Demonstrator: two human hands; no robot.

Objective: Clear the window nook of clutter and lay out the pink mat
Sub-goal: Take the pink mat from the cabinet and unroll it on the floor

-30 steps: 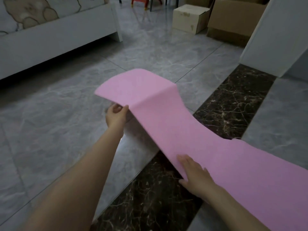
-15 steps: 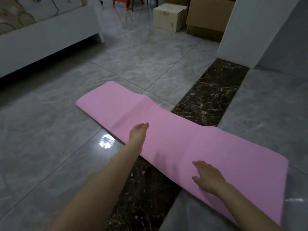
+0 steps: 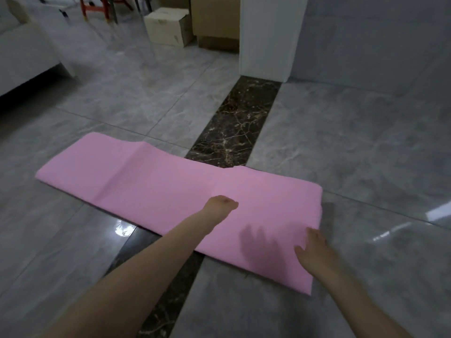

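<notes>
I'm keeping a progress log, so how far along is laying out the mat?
Done: the long pink foam mat lies down on the grey tiled floor, crossing the dark marble strip. In hand: the left hand hovers over its middle, and the right hand rests open at its right end. Left: two raised creases need flattening; no window nook shows here.

1. The left forearm reaches forward from the lower left edge, bare and nearly straight.
2. The left hand [image 3: 220, 206] is bent down at the wrist, its fingers tucked out of sight beneath it, so whether they are curled or flat cannot be told.
3. The right forearm comes in from the lower right corner, angled inward.
4. The right hand [image 3: 313, 247] lies palm down, fingers straight and slightly spread.
</notes>
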